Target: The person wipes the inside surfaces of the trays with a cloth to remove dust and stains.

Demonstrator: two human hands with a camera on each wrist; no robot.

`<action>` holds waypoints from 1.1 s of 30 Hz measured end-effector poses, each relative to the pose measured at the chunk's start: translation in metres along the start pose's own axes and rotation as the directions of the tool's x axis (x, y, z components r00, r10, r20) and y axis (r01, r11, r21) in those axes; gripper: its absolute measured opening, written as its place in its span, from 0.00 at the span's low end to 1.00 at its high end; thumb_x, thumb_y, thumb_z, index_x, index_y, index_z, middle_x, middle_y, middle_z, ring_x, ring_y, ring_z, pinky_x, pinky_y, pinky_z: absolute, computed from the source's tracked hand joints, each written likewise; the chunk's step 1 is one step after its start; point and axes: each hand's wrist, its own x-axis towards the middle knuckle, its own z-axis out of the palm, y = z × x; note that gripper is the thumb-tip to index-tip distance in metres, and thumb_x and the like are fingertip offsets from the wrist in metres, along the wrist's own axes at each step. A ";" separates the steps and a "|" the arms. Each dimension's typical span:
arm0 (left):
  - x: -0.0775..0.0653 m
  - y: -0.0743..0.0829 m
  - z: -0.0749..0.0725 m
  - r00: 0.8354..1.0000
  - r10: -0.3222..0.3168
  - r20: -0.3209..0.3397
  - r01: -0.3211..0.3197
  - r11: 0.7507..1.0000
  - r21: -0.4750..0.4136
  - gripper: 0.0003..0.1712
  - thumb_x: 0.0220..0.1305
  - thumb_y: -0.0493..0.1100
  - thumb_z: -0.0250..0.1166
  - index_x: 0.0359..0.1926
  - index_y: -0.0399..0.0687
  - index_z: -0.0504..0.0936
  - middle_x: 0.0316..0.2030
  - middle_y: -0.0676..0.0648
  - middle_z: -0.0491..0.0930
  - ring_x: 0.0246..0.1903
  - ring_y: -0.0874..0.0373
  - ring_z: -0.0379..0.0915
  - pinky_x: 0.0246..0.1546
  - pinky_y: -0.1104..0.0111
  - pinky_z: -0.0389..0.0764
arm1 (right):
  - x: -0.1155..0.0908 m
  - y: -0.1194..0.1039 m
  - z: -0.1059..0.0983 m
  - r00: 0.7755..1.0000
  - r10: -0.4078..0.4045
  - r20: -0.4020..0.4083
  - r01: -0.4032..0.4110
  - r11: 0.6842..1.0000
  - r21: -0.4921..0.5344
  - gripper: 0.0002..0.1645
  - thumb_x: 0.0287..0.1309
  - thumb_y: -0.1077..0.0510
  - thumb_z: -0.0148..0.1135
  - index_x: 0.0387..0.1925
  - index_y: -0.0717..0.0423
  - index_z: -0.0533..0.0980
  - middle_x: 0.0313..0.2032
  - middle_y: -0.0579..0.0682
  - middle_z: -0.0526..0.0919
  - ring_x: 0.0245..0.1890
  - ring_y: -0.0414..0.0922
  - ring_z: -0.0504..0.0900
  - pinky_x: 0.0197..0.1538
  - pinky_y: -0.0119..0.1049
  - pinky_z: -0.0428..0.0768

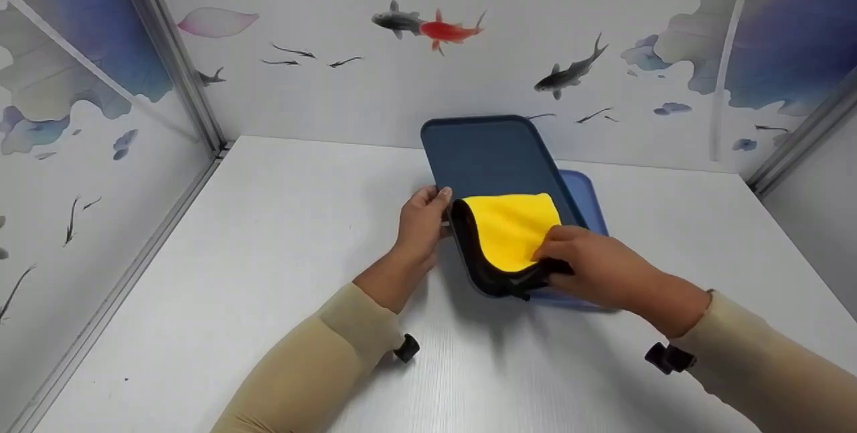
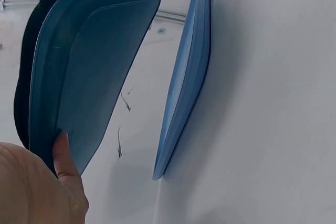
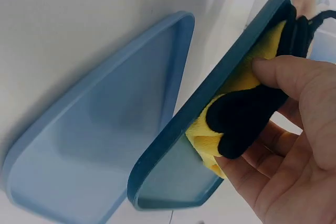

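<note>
A dark blue tray (image 1: 492, 155) is held tilted above the table, its left edge gripped by my left hand (image 1: 423, 222). In the left wrist view, fingers of that hand (image 2: 68, 166) lie against the tray's underside (image 2: 100, 61). My right hand (image 1: 596, 266) pinches a folded cloth (image 1: 512, 229), yellow on one face and black on the other, against the lower part of the tray. The right wrist view shows the cloth (image 3: 241, 119) bunched between thumb and fingers. Below lies a lighter blue tray (image 1: 586, 195), flat on the table and partly covered from the head view.
The white table (image 1: 301, 219) carries the lighter tray. A wall panel (image 1: 321, 98) painted with fish stands behind, with side panels (image 1: 87, 172) at left and right. Dark wrist cameras (image 1: 406, 349) sit on both sleeves.
</note>
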 end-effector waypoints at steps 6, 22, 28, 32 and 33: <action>0.000 0.001 -0.001 1.000 0.016 0.007 -0.016 1.000 -0.011 0.19 0.79 0.50 0.58 0.62 0.46 0.79 0.43 0.47 0.79 0.43 0.57 0.78 0.43 0.68 0.83 | -0.002 0.017 -0.004 0.999 0.032 0.008 -0.032 0.999 0.009 0.17 0.58 0.65 0.67 0.49 0.51 0.87 0.45 0.45 0.83 0.41 0.41 0.78 0.47 0.42 0.84; -0.003 0.001 0.000 0.998 0.042 0.049 -0.041 0.999 -0.031 0.20 0.80 0.48 0.57 0.64 0.43 0.78 0.46 0.45 0.82 0.45 0.56 0.79 0.44 0.66 0.83 | 0.040 0.051 -0.025 0.980 0.193 0.038 -0.196 0.975 0.103 0.19 0.65 0.65 0.61 0.57 0.57 0.83 0.54 0.57 0.82 0.50 0.53 0.77 0.57 0.53 0.79; -0.004 0.001 0.001 0.996 0.062 0.065 -0.060 0.998 -0.037 0.18 0.80 0.47 0.56 0.61 0.42 0.79 0.41 0.48 0.81 0.40 0.58 0.79 0.39 0.68 0.83 | 0.054 0.060 -0.030 0.975 0.220 0.033 -0.222 0.966 0.135 0.20 0.65 0.65 0.58 0.57 0.58 0.82 0.58 0.60 0.80 0.54 0.57 0.77 0.62 0.58 0.77; -0.005 0.000 0.000 0.996 0.074 0.053 -0.071 0.996 -0.048 0.17 0.80 0.46 0.56 0.59 0.41 0.80 0.39 0.49 0.80 0.38 0.59 0.78 0.37 0.69 0.82 | 0.057 0.063 -0.028 0.973 0.228 0.032 -0.230 0.962 0.148 0.20 0.66 0.65 0.58 0.57 0.58 0.82 0.58 0.60 0.80 0.53 0.57 0.77 0.61 0.58 0.77; -0.005 0.000 0.000 0.996 0.074 0.053 -0.071 0.996 -0.051 0.17 0.80 0.46 0.56 0.60 0.41 0.80 0.39 0.49 0.80 0.39 0.59 0.78 0.37 0.69 0.81 | 0.056 0.063 -0.028 0.972 0.232 0.036 -0.234 0.961 0.148 0.20 0.66 0.65 0.58 0.57 0.58 0.82 0.58 0.60 0.79 0.53 0.56 0.77 0.61 0.57 0.77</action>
